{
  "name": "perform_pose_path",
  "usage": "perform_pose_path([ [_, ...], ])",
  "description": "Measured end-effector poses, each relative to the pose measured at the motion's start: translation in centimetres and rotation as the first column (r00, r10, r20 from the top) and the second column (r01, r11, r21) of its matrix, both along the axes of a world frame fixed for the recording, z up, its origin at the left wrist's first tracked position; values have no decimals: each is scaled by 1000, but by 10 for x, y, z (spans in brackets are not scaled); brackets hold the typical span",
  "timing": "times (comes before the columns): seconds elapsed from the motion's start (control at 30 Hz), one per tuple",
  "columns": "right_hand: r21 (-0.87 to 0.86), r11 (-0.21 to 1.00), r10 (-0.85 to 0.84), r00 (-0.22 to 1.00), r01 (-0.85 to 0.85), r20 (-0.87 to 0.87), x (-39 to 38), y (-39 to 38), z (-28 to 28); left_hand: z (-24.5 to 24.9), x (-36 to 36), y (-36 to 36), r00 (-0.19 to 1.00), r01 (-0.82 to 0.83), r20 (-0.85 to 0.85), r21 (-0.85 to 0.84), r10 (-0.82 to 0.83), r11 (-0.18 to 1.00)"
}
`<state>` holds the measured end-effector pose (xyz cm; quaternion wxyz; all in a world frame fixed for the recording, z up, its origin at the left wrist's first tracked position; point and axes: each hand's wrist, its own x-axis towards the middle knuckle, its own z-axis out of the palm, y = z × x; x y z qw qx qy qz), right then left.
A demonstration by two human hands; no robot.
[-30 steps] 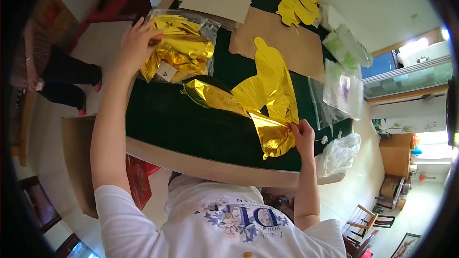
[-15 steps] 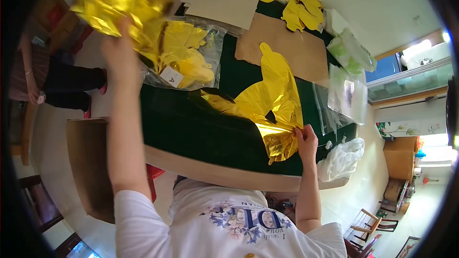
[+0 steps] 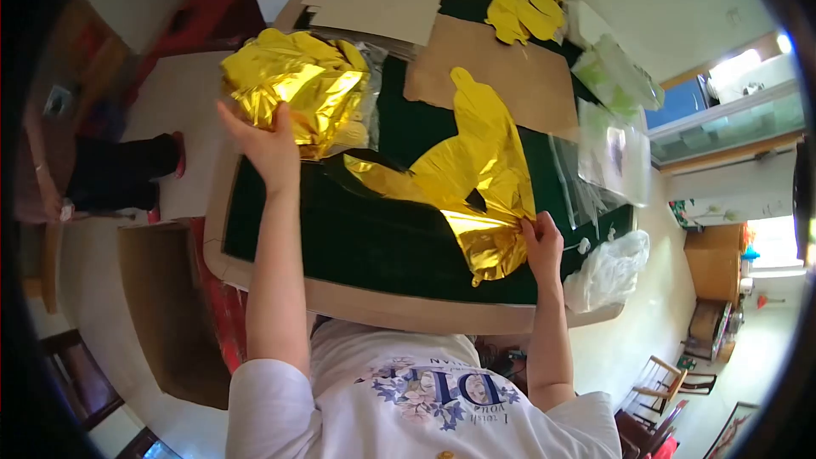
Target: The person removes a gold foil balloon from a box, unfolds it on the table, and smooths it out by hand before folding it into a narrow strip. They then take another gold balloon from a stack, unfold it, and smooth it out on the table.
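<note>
My right hand (image 3: 544, 245) pinches the lower right edge of a flat gold foil balloon (image 3: 484, 174), which lies on the dark green tabletop (image 3: 340, 242). Small dark gaps show in its lower part, and a narrow arm of it reaches left. At the left side of the table sits a crumpled gold foil bundle (image 3: 297, 85), covering most of a clear plastic bag (image 3: 372, 89). My left hand (image 3: 270, 149) is at the bundle's near edge, thumb and fingers spread apart, with some fingertips against the foil.
Grey card sheets (image 3: 374, 0) and a brown cardboard piece (image 3: 493, 72) lie toward the back, near more yellow foil shapes (image 3: 523, 4). Clear plastic sleeves (image 3: 612, 157) and a white plastic bag (image 3: 608, 272) are at right. A cardboard box (image 3: 166, 314) stands lower left; another person (image 3: 110, 170) stands beyond.
My left hand has brought the gold bundle down and to the right, onto the plastic bag, and its fingers have spread. My right hand keeps its pinch on the balloon.
</note>
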<state>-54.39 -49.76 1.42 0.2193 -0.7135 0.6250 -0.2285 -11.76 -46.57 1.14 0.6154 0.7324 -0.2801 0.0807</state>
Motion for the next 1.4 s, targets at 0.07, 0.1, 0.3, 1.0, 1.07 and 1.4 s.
perform_pose_path([
  [0.07, 19, 1000, 15, 999, -16, 52, -1, 0, 3, 5, -4, 7, 986, -11, 167, 111, -8, 994],
  [0.1, 47, 999, 11, 998, -15, 69, -5, 1, 2, 4, -4, 9, 989, 8, 146, 157, -31, 988],
  [0.3, 142, 982, -153, 966, 125, 210, -15, 27, 5, 20, -22, 28, 872, -80, 486, 267, -62, 960],
  [1.0, -113, 853, 401, 500, -510, 767, 90, -60, 195, 45, -131, 87, 707, 463, 7, 752, -707, 470],
  [1.07, -247, 748, 600, 467, -616, 650, 110, -61, 204, 43, -128, 89, 694, 447, 3, 783, -720, 434],
  [1.4, 295, 927, 296, 935, -232, -195, 37, -164, 11, 28, -111, 82, 681, 535, -82, 734, -727, 419],
])
